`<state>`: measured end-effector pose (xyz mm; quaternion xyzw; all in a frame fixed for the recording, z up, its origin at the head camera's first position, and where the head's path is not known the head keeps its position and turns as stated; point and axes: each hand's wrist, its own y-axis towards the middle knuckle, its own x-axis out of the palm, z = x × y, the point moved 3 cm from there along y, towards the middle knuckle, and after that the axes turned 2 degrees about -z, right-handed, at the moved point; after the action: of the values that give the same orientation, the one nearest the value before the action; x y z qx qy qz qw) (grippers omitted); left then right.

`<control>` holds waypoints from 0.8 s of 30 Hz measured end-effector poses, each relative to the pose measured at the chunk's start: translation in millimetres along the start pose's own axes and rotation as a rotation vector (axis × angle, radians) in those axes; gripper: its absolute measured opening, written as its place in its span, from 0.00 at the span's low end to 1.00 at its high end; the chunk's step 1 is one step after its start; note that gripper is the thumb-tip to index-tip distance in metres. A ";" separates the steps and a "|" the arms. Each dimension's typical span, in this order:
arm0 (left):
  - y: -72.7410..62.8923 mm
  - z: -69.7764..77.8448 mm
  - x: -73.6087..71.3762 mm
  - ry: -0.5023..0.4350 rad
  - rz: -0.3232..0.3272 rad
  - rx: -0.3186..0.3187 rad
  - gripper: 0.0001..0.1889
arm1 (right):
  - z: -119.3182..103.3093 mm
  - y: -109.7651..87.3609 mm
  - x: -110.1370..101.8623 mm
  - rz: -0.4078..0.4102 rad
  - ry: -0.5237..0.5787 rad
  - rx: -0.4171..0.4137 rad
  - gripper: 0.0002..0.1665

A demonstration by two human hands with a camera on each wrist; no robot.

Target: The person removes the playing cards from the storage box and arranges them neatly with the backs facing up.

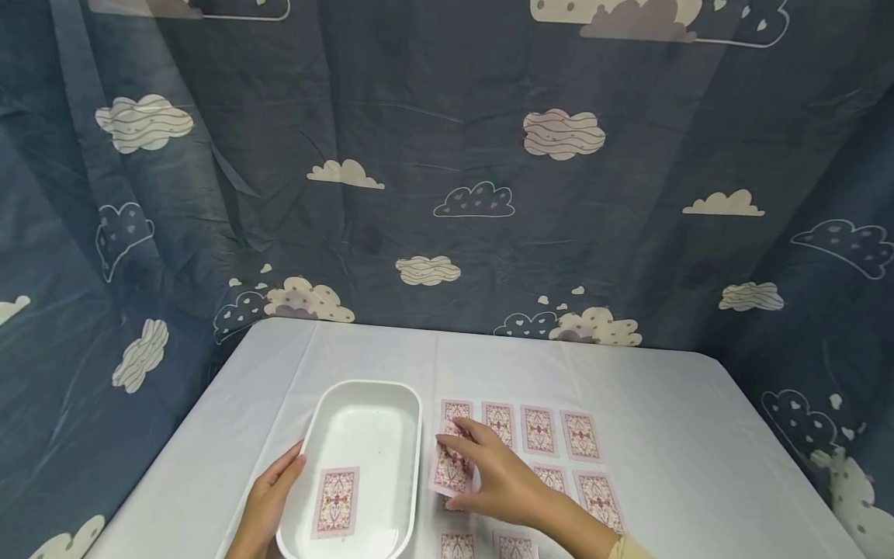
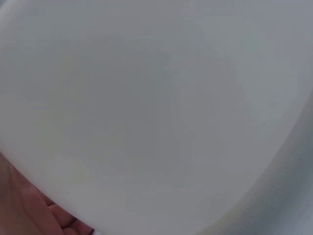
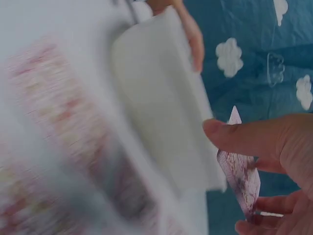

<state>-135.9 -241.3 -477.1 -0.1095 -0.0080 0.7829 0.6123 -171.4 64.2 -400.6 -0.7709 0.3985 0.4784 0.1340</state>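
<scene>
My right hand (image 1: 504,480) holds a playing card (image 1: 449,470), raised just right of the white tray (image 1: 380,435). Its pink patterned back faces up in the head view. In the right wrist view, thumb and fingers pinch that card (image 3: 242,181), which shows nearly edge-on. With my left hand (image 1: 267,501) I grip the tray's left rim. One playing card (image 1: 337,503) lies face down inside, toward the near left. The tray's plain white surface (image 2: 156,107) fills most of the left wrist view, with my left fingers (image 2: 63,215) curled at the lower left corner.
Right of the tray, several face-down cards lie in rows, among them a far-row card (image 1: 539,430), a middle-row card (image 1: 599,498) and a near card (image 1: 515,546). A white cloth covers the table (image 1: 670,435). Behind it hangs a dark blue cloud-print curtain (image 1: 419,101).
</scene>
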 end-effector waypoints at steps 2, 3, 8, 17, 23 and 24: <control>0.3 -0.2 0.4 -0.008 -0.002 -0.004 0.30 | 8.4 -14.6 -0.6 0.012 0.001 0.013 0.46; 0.5 -0.2 0.6 -0.010 -0.003 -0.004 0.30 | 12.5 -21.9 -0.5 0.019 0.001 0.023 0.47; 0.4 0.3 0.2 -0.001 0.007 -0.015 0.30 | 28.9 -51.1 -1.1 0.031 0.019 0.096 0.51; 2.0 0.3 1.0 -0.015 0.002 -0.008 0.30 | 47.9 -91.8 -5.1 0.067 -0.018 0.067 0.45; 2.7 0.7 2.5 -0.011 -0.001 -0.004 0.31 | 75.1 -117.3 -0.7 0.093 0.012 -0.123 0.29; 2.6 0.7 2.4 -0.008 0.000 -0.003 0.31 | 80.6 -118.2 0.8 0.029 0.115 -0.049 0.26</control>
<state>-139.1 -239.6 -477.2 -0.1073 -0.0117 0.7832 0.6123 -134.3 187.6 -462.7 -0.7943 0.4051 0.4447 0.0848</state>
